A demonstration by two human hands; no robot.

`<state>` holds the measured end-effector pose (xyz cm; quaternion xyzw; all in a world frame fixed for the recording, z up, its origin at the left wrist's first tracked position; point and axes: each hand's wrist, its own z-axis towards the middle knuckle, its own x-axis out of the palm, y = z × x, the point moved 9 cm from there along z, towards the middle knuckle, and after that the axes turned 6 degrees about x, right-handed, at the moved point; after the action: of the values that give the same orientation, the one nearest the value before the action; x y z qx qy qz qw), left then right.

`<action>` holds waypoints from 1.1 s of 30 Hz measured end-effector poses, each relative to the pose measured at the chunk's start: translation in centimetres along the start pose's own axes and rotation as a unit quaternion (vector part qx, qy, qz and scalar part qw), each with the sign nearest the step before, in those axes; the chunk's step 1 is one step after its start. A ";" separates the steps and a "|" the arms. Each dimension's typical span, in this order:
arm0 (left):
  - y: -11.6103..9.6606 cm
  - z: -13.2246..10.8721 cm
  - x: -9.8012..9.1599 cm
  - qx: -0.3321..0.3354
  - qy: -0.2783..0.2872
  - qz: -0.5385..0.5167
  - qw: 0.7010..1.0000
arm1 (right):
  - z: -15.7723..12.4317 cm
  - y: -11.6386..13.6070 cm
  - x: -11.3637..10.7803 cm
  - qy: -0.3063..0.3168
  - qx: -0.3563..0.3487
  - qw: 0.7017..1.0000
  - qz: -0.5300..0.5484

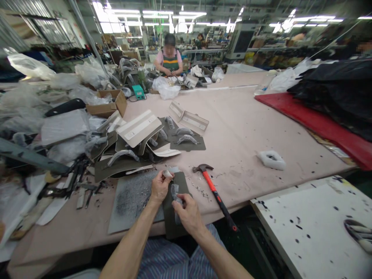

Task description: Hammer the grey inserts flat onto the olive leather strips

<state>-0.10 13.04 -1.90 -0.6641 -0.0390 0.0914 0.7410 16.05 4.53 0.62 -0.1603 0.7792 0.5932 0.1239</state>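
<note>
A dark olive panel lies in front of me at the table's near edge, partly over a scuffed grey board. On the panel is a handle in clear plastic wrap. My right hand is closed around this handle, thumb on top. At the panel's upper left edge my left hand is closed, a white wrapping on one finger; what its fingertips pinch is hidden. To the right lies a claw hammer with a red and black grip, touched by neither hand.
Beyond my hands is a pile of olive and cream panels with wrapped handles. Hand tools and plastic bags lie left. A white plastic container, red sheet and spotted white table are right. A co-worker sits opposite.
</note>
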 end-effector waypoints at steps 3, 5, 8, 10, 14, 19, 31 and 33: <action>-0.1 0.1 0.1 0.002 0.005 0.019 1.000 | -0.1 0.0 0.0 0.007 0.002 1.000 0.010; -0.7 0.3 0.3 0.011 0.017 0.043 0.999 | -0.2 0.2 0.0 0.020 -0.003 1.000 0.013; -2.0 0.6 0.9 0.039 0.059 0.088 0.994 | 0.1 0.6 -1.5 0.012 -0.040 0.999 0.002; -2.9 0.6 1.4 0.059 0.084 0.107 0.989 | 0.6 0.6 -4.2 -0.051 -0.078 0.995 -0.044; -4.0 0.1 1.5 0.090 0.085 0.139 0.982 | 2.5 -1.9 -10.6 -0.176 -0.059 0.946 -0.266; -4.0 -0.4 2.0 0.117 0.099 0.177 0.972 | 4.9 -6.9 -13.3 -0.064 0.111 0.968 -0.217; -3.6 -0.5 1.6 0.118 0.083 0.145 0.979 | 1.9 3.1 -10.5 -0.025 -0.049 0.996 -0.068; -3.5 -0.7 1.8 0.130 0.094 0.166 0.973 | 1.1 5.6 -10.3 -0.050 -0.143 0.970 -0.191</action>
<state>2.04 12.32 1.39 -0.5648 0.1539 0.1551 0.7958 23.29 7.99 9.29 -0.2922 0.6341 0.6712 0.2490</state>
